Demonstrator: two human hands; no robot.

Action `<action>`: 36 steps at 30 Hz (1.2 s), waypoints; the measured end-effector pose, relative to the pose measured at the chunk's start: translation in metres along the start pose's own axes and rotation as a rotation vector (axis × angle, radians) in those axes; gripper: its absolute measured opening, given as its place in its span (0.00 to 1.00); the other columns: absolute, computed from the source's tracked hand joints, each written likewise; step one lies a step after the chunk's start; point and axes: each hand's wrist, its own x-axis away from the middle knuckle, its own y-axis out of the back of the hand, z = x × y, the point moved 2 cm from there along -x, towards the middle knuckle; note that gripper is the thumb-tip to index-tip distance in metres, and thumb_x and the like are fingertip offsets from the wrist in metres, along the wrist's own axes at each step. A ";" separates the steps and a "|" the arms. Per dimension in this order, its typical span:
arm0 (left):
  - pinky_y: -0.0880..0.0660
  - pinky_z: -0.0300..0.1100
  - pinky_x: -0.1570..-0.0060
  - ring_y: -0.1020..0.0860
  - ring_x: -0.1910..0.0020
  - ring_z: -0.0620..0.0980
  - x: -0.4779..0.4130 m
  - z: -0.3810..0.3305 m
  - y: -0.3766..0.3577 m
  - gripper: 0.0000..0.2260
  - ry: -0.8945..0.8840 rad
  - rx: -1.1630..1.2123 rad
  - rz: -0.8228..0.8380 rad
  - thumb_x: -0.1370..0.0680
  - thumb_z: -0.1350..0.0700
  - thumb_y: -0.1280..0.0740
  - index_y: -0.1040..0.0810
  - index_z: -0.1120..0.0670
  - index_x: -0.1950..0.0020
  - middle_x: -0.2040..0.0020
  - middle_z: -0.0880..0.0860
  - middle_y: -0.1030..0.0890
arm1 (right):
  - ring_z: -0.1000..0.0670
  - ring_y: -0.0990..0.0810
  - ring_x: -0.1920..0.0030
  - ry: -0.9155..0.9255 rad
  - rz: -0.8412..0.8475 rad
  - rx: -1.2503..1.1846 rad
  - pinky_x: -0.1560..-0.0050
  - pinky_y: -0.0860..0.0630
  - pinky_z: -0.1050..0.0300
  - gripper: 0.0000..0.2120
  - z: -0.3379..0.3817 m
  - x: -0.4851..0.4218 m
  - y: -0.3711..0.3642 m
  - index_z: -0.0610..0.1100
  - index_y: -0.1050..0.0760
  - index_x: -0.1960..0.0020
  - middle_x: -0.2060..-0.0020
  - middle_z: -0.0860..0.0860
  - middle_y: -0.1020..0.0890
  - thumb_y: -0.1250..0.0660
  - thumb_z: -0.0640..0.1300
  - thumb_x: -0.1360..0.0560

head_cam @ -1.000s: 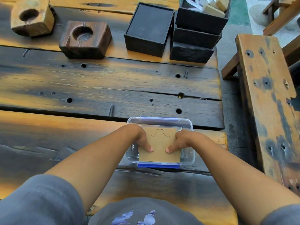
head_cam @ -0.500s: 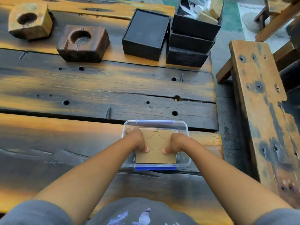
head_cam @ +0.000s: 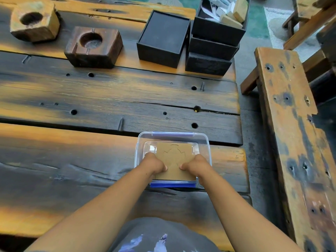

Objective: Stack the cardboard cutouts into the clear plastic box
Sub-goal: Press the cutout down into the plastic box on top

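Note:
A clear plastic box (head_cam: 205, 142) with blue clips stands on the wooden table near its front right corner. A brown cardboard cutout (head_cam: 174, 159), marked with a cut gear-like outline, lies flat inside the box. My left hand (head_cam: 154, 163) grips the cutout's left edge and my right hand (head_cam: 195, 165) grips its right edge, both thumbs pressing on its top face. The near part of the cutout reaches the box's front rim. What lies under the cutout is hidden.
Two wooden blocks with round hollows (head_cam: 34, 20) (head_cam: 93, 47) sit at the far left. Black boxes (head_cam: 163, 38) and a stack of black trays (head_cam: 214, 44) holding pale blocks stand at the back. A worn wooden bench (head_cam: 291, 124) runs along the right.
The view has shifted slightly. Both hands stay on the cutout's edges, pressing it lower into the box.

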 end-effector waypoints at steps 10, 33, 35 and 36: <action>0.25 0.47 0.48 0.24 0.44 0.55 -0.005 0.008 0.007 0.32 -0.041 0.061 0.087 0.28 0.63 0.25 0.36 0.55 0.28 0.33 0.57 0.24 | 0.46 0.19 0.50 0.041 0.076 -0.158 0.51 0.19 0.49 0.26 -0.008 0.003 0.004 0.43 0.32 0.41 0.45 0.44 0.20 0.23 0.40 0.34; 0.31 0.56 0.29 0.34 0.26 0.60 -0.016 -0.041 0.041 0.35 0.085 -0.583 0.471 0.28 0.53 0.23 0.34 0.57 0.25 0.25 0.58 0.32 | 0.44 0.27 0.35 0.136 0.254 0.774 0.35 0.28 0.48 0.47 0.034 -0.003 0.031 0.41 0.38 0.27 0.31 0.47 0.30 0.26 0.64 0.35; 0.32 0.55 0.28 0.34 0.25 0.60 -0.017 -0.037 0.038 0.36 0.068 -0.604 0.465 0.27 0.51 0.24 0.36 0.58 0.24 0.24 0.57 0.33 | 0.44 0.27 0.34 0.134 0.254 0.788 0.35 0.28 0.48 0.48 0.033 -0.005 0.029 0.41 0.38 0.26 0.30 0.47 0.31 0.25 0.64 0.36; 0.31 0.55 0.29 0.33 0.26 0.60 -0.017 -0.035 0.036 0.38 0.054 -0.643 0.439 0.27 0.50 0.25 0.38 0.58 0.23 0.23 0.57 0.34 | 0.44 0.27 0.35 0.131 0.251 0.798 0.35 0.28 0.48 0.48 0.033 -0.005 0.027 0.41 0.39 0.26 0.30 0.47 0.31 0.25 0.64 0.36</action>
